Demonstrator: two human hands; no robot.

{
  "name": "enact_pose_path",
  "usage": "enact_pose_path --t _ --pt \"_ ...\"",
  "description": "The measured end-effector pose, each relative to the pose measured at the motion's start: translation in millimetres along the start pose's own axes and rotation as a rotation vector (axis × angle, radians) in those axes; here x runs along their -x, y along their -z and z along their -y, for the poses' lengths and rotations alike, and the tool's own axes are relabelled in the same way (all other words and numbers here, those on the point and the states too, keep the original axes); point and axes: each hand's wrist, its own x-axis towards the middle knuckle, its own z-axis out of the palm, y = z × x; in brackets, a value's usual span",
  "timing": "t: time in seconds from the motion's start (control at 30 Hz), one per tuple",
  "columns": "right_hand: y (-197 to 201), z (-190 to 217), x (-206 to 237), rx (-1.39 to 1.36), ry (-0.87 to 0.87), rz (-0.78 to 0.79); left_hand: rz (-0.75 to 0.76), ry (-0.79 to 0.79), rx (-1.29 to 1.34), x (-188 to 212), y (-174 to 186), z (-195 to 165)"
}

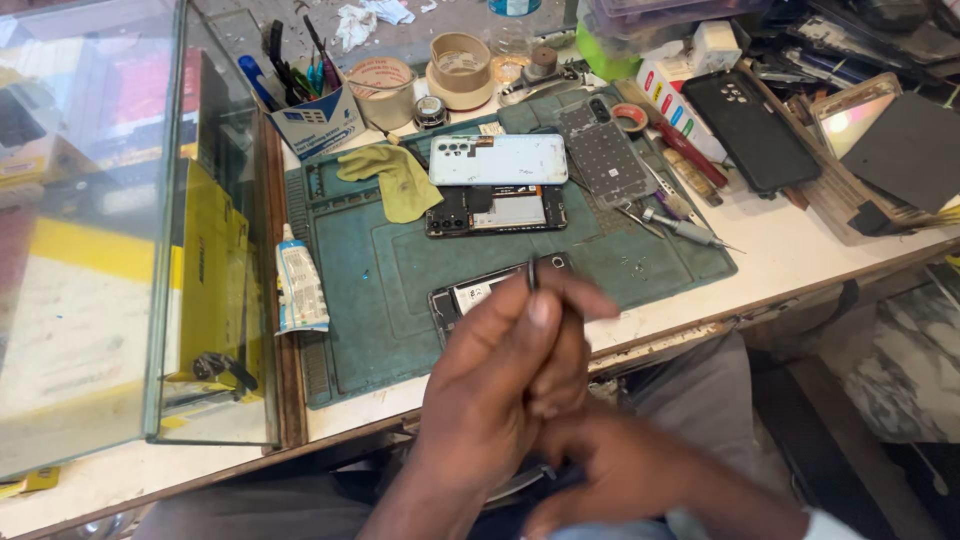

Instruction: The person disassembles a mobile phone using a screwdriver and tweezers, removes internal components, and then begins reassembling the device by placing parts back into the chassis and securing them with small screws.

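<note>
Your left hand (500, 380) covers most of the opened phone (470, 295) just beyond it, pinching thin tweezers (532, 275) that point up and away from you. Your blurred right hand (640, 470) sits below; its grip can't be told.

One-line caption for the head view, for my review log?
Left hand holds tweezers above an opened phone on a green mat; right hand sits low, blurred.
</note>
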Motion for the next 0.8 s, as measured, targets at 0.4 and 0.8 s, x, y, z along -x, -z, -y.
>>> enact_pose_path --t 0.4,0.8 --pt "-33.0 -46.7 10.4 -0.191 0.247 -0.179 -0.157 0.081 0.292 -2.0 -29.6 24.0" --pt "82.2 -79.8 135.1 -0.301 -0.567 -0.618 -0.214 0.359 -0.398 36.6 26.6 49.9"
